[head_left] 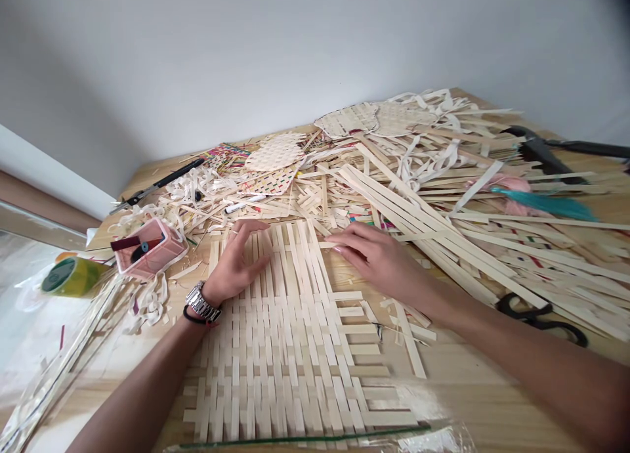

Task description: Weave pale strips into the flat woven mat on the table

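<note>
Your right hand (377,255), beside the mat's far right corner, seems to pinch a thin strip (428,237) between thumb and fingers, its end pointing toward the mat (280,348). Your left hand (236,262) rests spread over the mat's far end, grasping nothing visible, probably to steady the strands. The mat lies flat on the bench (472,381), likely to keep its weave even. No readable writing shows.

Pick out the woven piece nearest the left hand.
The large mat with projecting strip ends, partly beneath the left hand; the smaller woven pieces lie farther back, nearer the wall.
</note>
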Tool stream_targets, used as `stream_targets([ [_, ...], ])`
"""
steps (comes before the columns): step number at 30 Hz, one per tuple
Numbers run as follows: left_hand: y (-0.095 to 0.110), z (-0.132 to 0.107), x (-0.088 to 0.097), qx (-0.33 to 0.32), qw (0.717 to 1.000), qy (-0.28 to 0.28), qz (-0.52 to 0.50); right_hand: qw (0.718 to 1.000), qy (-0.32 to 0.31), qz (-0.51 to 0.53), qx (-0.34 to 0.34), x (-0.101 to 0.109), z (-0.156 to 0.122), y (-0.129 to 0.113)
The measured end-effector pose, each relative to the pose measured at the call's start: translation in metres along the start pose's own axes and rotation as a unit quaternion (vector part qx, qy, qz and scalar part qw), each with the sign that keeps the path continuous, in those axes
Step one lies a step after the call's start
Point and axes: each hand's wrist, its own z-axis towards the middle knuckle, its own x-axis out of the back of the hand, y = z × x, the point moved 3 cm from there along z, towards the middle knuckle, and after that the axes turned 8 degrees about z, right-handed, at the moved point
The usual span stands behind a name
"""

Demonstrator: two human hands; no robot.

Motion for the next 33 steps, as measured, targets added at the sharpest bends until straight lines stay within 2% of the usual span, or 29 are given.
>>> stream_targets([
  [9,-0.0015,0.0021,-0.0017,-0.015,0.999,0.002,-0.045,1.000,0.012,-0.001,-0.009,-0.0006,0.0006,0.0007],
  [15,0.0000,0.0028,-0.0021,0.007,0.997,-0.007,-0.072,1.000,0.004,0.019,-0.003,0.0011,0.0017,-0.0008],
  [23,0.0018,0.0019,-0.0032,0.005,0.999,-0.013,-0.051,0.997,-0.046,0.053,0.024,0.0008,0.0015,-0.0013],
  [28,0.0028,0.0019,-0.0021,-0.001,0.998,-0.024,-0.058,0.997,-0.060,0.033,0.034,0.0016,0.0014,-0.0024],
  [33,0.0002,0.0006,-0.0018,-0.004,1.000,0.000,-0.017,1.000,-0.026,-0.011,0.012,-0.0010,-0.0001,-0.0041],
])
